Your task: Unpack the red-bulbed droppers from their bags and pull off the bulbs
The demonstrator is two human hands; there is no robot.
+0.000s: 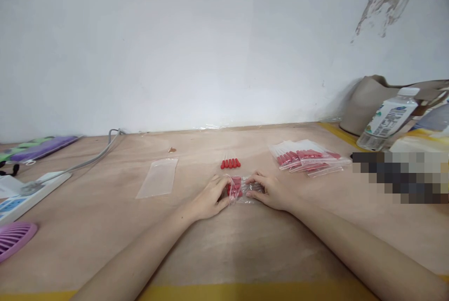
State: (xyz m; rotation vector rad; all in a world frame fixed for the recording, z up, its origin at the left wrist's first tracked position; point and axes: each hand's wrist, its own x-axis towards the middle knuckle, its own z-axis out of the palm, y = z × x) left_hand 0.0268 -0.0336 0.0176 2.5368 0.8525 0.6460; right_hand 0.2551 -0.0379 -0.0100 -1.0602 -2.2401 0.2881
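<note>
Between my hands, flat on the table, lies a small clear zip bag [251, 188] with several red-bulbed droppers [235, 187] in it. My left hand [212, 197] grips the bag's left end, fingers curled around the edge by the red bulbs. My right hand [269, 191] holds the bag's clear right part, its thumb and fingertips pressed on the plastic. Just beyond the bag, a row of loose droppers [230, 164] lies side by side, red bulbs toward me and thin clear stems pointing away. The stems inside the bag are hard to make out.
A flat unfilled bag [158, 178] lies at left. Filled bags [308, 157] overlap at right. Further right stand a bottle [389, 121] and a grey-brown bag [365, 104]. A power strip [42, 193], a grey cable [94, 155] and a pink slatted object [17, 239] occupy the left side.
</note>
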